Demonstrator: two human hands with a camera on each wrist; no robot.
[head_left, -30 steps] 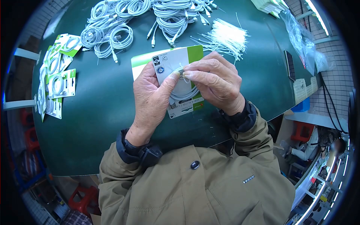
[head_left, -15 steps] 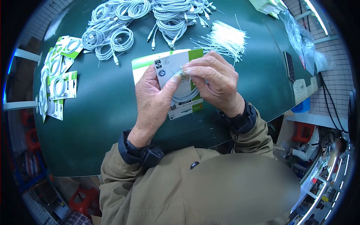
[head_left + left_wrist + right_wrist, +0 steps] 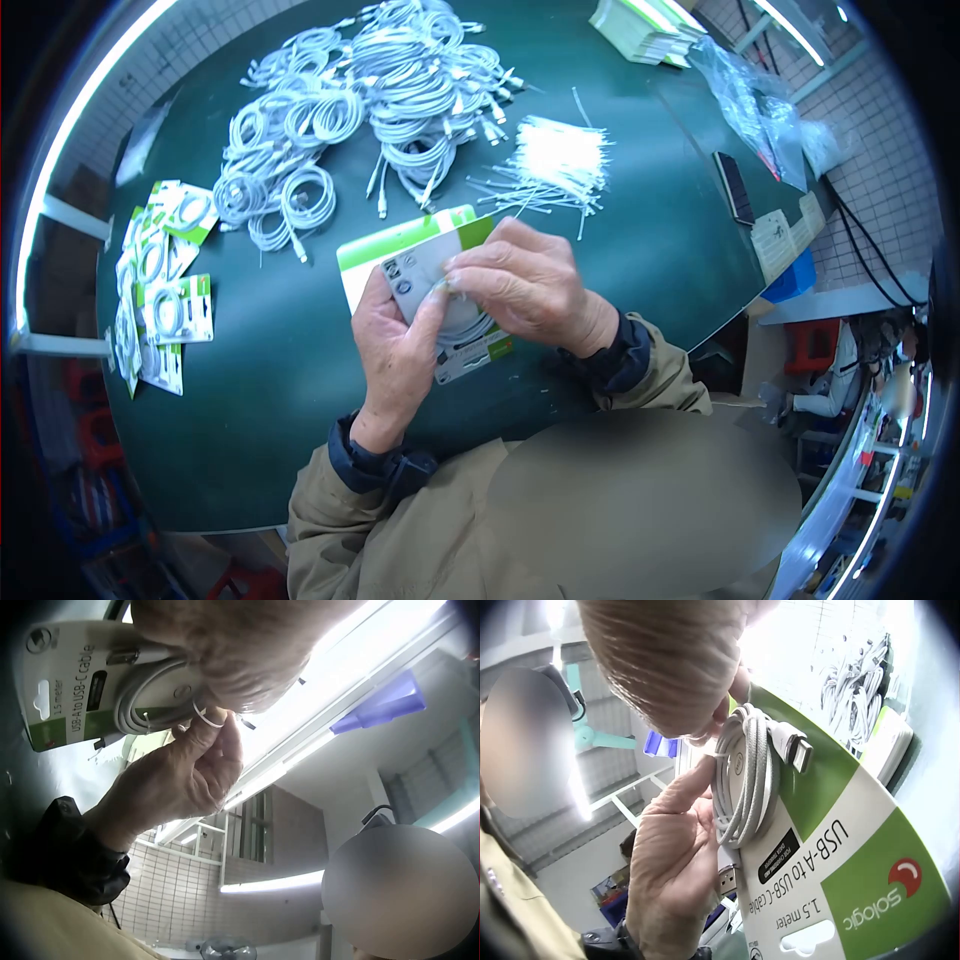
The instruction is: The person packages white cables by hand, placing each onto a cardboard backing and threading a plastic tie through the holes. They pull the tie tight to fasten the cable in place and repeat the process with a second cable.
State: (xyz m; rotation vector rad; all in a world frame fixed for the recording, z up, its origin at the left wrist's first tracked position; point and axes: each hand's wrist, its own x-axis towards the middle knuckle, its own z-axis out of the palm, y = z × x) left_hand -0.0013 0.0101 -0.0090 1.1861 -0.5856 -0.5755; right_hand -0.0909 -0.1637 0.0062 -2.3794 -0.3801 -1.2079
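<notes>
I hold a white and green card (image 3: 425, 262) marked USB-A to USB-C cable above the dark green table (image 3: 260, 400). A coiled white cable (image 3: 746, 772) lies against the card, its USB plug (image 3: 795, 746) sticking out. My left hand (image 3: 430, 295) grips the card from below, with its thumb pressed against the coil. My right hand (image 3: 455, 280) comes over from the right and pinches a thin white tie (image 3: 206, 720) at the coil. The right-hand fingers hide where the tie meets the card.
A big heap of loose white cables (image 3: 380, 90) and a bundle of white ties (image 3: 555, 160) lie farther back. Finished carded cables (image 3: 160, 290) are spread at the left edge. Blank cards (image 3: 645, 25), a phone (image 3: 735, 188) and a plastic bag (image 3: 760, 100) sit at the far right.
The head view has tilted and shows more of the far table. Hands and card now sit lower and a little left in the picture. Both hands keep the same hold.
</notes>
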